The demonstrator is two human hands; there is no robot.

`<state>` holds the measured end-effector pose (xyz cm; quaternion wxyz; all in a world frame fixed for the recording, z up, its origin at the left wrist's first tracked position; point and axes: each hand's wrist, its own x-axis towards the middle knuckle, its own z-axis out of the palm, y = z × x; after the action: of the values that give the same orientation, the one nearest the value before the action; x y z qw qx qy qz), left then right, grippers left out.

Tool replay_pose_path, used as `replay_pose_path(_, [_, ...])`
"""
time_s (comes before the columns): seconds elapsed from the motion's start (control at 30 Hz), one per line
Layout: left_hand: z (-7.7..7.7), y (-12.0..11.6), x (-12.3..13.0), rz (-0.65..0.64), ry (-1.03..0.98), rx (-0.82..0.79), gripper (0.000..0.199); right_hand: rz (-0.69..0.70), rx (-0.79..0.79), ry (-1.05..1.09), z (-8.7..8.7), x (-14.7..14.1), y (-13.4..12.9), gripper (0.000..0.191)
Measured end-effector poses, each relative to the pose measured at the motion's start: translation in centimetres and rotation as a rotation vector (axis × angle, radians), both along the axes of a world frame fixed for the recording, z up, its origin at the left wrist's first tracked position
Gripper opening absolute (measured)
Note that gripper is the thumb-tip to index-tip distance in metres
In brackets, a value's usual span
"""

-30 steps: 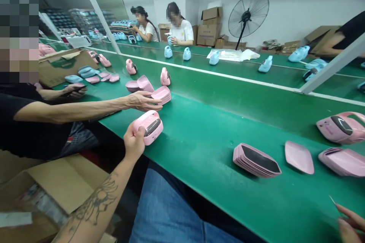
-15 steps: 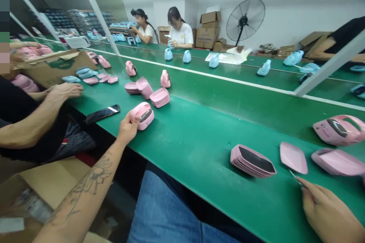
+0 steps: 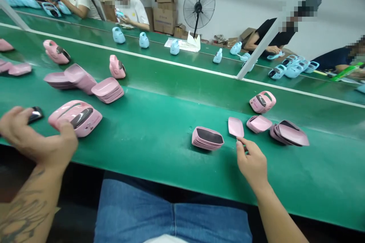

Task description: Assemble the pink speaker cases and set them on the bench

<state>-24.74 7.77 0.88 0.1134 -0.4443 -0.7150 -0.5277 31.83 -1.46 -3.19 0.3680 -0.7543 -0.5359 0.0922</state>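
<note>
My left hand [image 3: 35, 136] lies at the near belt edge, its thumb against a pink plastic handled device [image 3: 76, 118] and its fingers reaching towards a black phone [image 3: 36, 114], partly hidden behind them. My right hand [image 3: 252, 161] pinches a thin metal tool [image 3: 237, 140] just below a loose pink shell [image 3: 236, 127]. Left of that shell is a stack of pink shells with dark inserts [image 3: 207, 138]. Farther right are more pink shell piles [image 3: 288, 133] and another pink device [image 3: 262, 101].
The green conveyor belt [image 3: 159, 159] runs across in front of my jeans [image 3: 171, 216]. Pink stacks and devices stand at left. Beyond a white divider strip, co-workers sit at a second belt with pale blue devices. Cardboard boxes and a standing fan are behind.
My view has swung right, shifting everything left. My left hand has moved from gripping the pink device to its near side, by the phone. My right hand has come in beside the loose shell.
</note>
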Motion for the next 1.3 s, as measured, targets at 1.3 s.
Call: replay_pose_path(1.3, [5.0, 17.9, 4.7, 0.000, 0.130, -0.789, 0.043, -0.006, -0.110, 0.613, -2.2, -3.8, 2.0, 0.088])
